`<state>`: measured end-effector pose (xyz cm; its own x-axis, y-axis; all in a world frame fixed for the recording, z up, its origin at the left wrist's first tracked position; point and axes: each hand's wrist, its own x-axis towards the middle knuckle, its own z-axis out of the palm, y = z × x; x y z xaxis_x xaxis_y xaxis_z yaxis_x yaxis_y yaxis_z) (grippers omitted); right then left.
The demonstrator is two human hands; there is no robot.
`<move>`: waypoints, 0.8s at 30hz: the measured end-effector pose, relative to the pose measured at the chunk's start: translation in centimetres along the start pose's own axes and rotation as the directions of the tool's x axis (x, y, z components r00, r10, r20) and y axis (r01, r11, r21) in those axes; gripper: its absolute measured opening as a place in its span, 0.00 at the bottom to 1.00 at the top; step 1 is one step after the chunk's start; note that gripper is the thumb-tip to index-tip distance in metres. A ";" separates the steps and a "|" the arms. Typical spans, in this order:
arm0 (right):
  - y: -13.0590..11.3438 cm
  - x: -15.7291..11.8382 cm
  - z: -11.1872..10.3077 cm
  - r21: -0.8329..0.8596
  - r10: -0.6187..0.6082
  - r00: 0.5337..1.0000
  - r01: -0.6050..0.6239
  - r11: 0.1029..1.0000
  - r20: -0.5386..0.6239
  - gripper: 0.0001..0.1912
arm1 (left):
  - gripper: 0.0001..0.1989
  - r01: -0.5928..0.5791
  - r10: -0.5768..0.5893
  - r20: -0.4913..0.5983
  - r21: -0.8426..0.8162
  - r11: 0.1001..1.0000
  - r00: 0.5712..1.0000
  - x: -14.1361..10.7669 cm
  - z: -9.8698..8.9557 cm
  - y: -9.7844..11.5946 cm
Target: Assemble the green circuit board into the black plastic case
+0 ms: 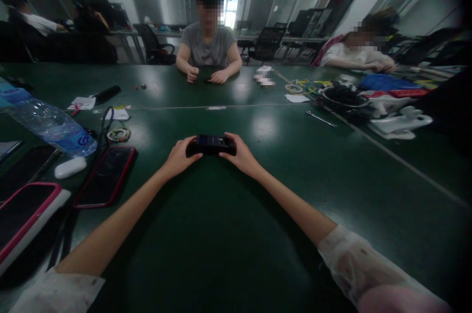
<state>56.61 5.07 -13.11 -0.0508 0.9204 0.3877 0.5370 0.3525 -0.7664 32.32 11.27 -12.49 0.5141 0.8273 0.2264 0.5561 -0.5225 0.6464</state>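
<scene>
Between my two hands is a small black handheld device [212, 144] with a dark screen on its left part and what look like small buttons on its right; its exact kind I cannot make out. My left hand [180, 153] grips the left end, thumb along the near edge. At the opposite end, my right hand [239, 153] is closed round it the same way. The device is at the dark green table [221, 234], in front of me; whether it rests on the surface is hard to tell.
Left of my hands lie a red-cased phone [106, 177], a white earbud case [70, 168], a pink-edged phone [27, 214] and a water bottle [51, 118]. A wrench [320, 118] and piled cables [342, 96] lie to the right. Across the table sits a person [208, 42].
</scene>
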 end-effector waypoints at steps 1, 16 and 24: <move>-0.1 0.0 -0.1 0.004 0.004 1.000 -0.004 1.000 0.002 0.33 | 0.31 0.004 -0.004 0.004 -0.003 1.000 1.000 0.0 0.0 0.1; -0.1 0.1 -0.1 0.038 0.024 1.000 -0.025 0.999 0.020 0.27 | 0.30 -0.011 0.011 0.013 -0.014 1.000 1.000 -0.1 0.0 0.1; 0.4 0.1 0.2 0.053 0.030 1.000 -0.030 0.998 0.001 0.27 | 0.31 0.001 -0.001 0.000 -0.056 0.998 1.000 0.0 0.2 -0.2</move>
<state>56.62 5.36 -13.49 -0.0356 0.9309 0.3635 0.4926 0.3328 -0.8041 32.30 11.33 -12.73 0.5134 0.8279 0.2259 0.5189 -0.5092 0.6867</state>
